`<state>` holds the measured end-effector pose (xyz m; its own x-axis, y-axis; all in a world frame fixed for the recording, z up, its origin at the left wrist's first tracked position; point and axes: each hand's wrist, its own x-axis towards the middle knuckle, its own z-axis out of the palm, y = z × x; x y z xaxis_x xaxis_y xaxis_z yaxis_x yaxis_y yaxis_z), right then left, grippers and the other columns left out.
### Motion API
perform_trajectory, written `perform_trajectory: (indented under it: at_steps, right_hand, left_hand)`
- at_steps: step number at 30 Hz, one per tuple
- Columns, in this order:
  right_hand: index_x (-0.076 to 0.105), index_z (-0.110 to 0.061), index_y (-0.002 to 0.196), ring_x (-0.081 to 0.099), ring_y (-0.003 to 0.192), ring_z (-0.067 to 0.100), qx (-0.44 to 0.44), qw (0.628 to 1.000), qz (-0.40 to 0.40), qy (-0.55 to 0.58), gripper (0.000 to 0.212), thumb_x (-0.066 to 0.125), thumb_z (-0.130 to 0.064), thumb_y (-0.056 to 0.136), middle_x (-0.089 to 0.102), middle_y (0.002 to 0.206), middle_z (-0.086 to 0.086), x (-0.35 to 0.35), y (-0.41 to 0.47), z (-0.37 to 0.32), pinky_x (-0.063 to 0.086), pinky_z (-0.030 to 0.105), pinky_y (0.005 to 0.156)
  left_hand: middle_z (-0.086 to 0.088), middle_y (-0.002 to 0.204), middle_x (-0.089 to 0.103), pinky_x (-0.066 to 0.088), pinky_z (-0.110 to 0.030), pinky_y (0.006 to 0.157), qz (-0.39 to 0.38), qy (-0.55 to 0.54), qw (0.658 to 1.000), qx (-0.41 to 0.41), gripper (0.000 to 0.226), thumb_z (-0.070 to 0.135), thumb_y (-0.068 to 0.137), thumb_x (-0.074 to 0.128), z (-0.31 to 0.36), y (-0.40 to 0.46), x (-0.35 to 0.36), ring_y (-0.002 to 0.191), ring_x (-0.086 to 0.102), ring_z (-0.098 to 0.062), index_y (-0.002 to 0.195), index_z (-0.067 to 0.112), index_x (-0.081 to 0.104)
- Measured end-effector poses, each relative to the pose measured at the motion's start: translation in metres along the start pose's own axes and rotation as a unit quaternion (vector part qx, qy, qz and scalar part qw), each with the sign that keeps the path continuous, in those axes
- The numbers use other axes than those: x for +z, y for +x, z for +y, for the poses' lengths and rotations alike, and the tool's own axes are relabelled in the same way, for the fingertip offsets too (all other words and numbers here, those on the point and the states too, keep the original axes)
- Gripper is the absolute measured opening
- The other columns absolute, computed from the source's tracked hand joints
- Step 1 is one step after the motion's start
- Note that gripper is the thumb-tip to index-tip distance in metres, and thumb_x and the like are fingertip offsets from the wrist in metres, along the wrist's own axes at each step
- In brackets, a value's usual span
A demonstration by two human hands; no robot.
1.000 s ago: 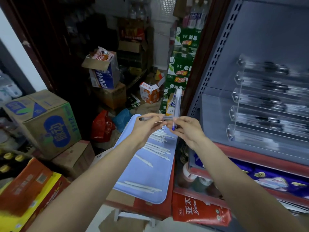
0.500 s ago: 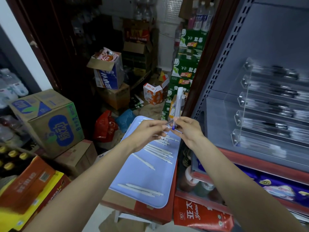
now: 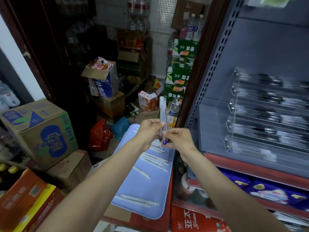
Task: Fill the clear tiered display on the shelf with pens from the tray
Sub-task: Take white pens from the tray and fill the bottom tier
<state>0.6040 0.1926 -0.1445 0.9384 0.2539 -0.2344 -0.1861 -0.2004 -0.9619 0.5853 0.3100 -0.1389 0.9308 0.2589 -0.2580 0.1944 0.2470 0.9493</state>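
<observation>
Both hands meet above the far end of the light blue tray [image 3: 147, 190], and between them stand a couple of clear pens [image 3: 163, 118], upright, caps at the top, tips down. The left hand [image 3: 150, 131] has its fingers curled round the barrels from the nine o'clock side; the right hand [image 3: 178, 139] pinches the lower ends, where a blue tip [image 3: 164, 143] peeks out under the fingers. This looks like the gathering step: pens being squared into a small bundle before they go anywhere. On the tray, loose white pens [image 3: 155, 158] lie in a slanted row just below the hands, one lone pen sits mid-tray, and a few more rest near the close edge at six o'clock. The clear tiered display [image 3: 267, 114] sits on the shelf at about three o'clock, well apart from the hands, its stepped troughs already showing pens, though blur hides how full each tier is. Next move, by my reckoning: turn the bundle level, swing it right to the display and lay it along a trough without knocking the acrylic lip.
</observation>
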Motion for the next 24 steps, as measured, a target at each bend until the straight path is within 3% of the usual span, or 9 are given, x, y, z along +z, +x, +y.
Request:
perform_trajectory:
  at_steps: [4,7,9,12,15,17,19,24]
  right_hand:
    - [0.070,-0.007,0.074,0.068,0.071,0.023,-0.032,0.999,0.010,-0.038,0.009,0.070,-0.011,0.083,0.069,0.080,0.014,-0.014,0.000,-0.003,0.060,0.037,0.071]
    - [0.071,0.000,0.076,0.067,0.074,0.018,-0.055,0.997,0.017,-0.052,0.012,0.070,-0.010,0.082,0.067,0.083,0.015,-0.028,-0.007,-0.006,0.060,0.031,0.069]
    - [0.068,0.008,0.079,0.067,0.076,0.015,-0.068,0.995,0.020,-0.072,0.019,0.070,-0.011,0.082,0.067,0.086,0.021,-0.043,-0.011,-0.009,0.060,0.028,0.067]
    - [0.069,0.002,0.073,0.068,0.066,0.009,-0.065,0.990,0.012,-0.123,0.020,0.072,-0.016,0.081,0.068,0.080,0.018,-0.072,-0.015,-0.019,0.058,0.021,0.062]
    - [0.069,-0.009,0.086,0.070,0.071,0.016,-0.067,0.976,0.062,-0.197,0.021,0.069,-0.030,0.084,0.072,0.082,0.011,-0.117,-0.018,-0.038,0.058,0.030,0.069]
    - [0.060,-0.016,0.110,0.067,0.074,0.016,-0.091,0.980,0.096,-0.148,0.026,0.062,-0.031,0.089,0.068,0.093,0.005,-0.157,-0.019,-0.051,0.054,0.031,0.068]
    - [0.052,-0.019,0.122,0.065,0.074,0.013,-0.116,0.991,0.059,-0.038,0.029,0.056,-0.020,0.093,0.065,0.096,0.005,-0.195,-0.024,-0.061,0.050,0.020,0.062]
    - [0.063,-0.004,0.089,0.069,0.065,0.009,-0.150,0.985,0.040,0.070,0.012,0.056,0.005,0.086,0.069,0.072,0.005,-0.260,-0.030,-0.049,0.055,0.015,0.069]
  left_hand:
    - [-0.009,0.086,0.069,0.053,-0.026,0.058,-0.033,0.015,0.999,0.029,0.016,0.004,0.093,0.052,0.003,0.001,0.011,0.069,0.064,-0.019,0.088,0.007,0.066]
    - [-0.006,0.084,0.069,0.051,-0.021,0.052,-0.050,0.052,0.996,0.053,0.017,0.004,0.093,0.051,0.008,-0.002,0.027,0.061,0.065,-0.009,0.098,0.000,0.067]
    - [-0.009,0.089,0.069,0.051,-0.020,0.056,-0.059,0.072,0.993,0.067,0.017,0.004,0.093,0.051,0.009,-0.004,0.041,0.065,0.065,-0.009,0.101,-0.001,0.065]
    - [-0.004,0.083,0.071,0.050,-0.015,0.056,-0.072,0.073,0.989,0.102,0.017,0.003,0.092,0.053,0.015,-0.007,0.068,0.062,0.064,-0.003,0.102,-0.001,0.066]
    - [0.007,0.066,0.067,0.046,-0.009,0.051,-0.086,0.107,0.981,0.135,0.015,0.000,0.091,0.054,0.024,-0.009,0.094,0.051,0.060,0.006,0.099,0.002,0.067]
    - [0.000,0.074,0.066,0.047,-0.010,0.051,-0.135,0.158,0.969,0.136,0.015,-0.001,0.090,0.054,0.029,-0.010,0.111,0.052,0.061,0.004,0.102,0.000,0.064]
    - [-0.002,0.077,0.067,0.049,-0.011,0.056,-0.187,0.228,0.945,0.144,0.015,-0.001,0.089,0.056,0.030,-0.012,0.129,0.058,0.063,0.003,0.101,0.003,0.064]
    - [-0.008,0.090,0.072,0.050,-0.021,0.078,-0.193,0.349,0.892,0.211,0.015,0.005,0.088,0.060,0.029,-0.010,0.176,0.079,0.065,-0.007,0.100,0.008,0.070]
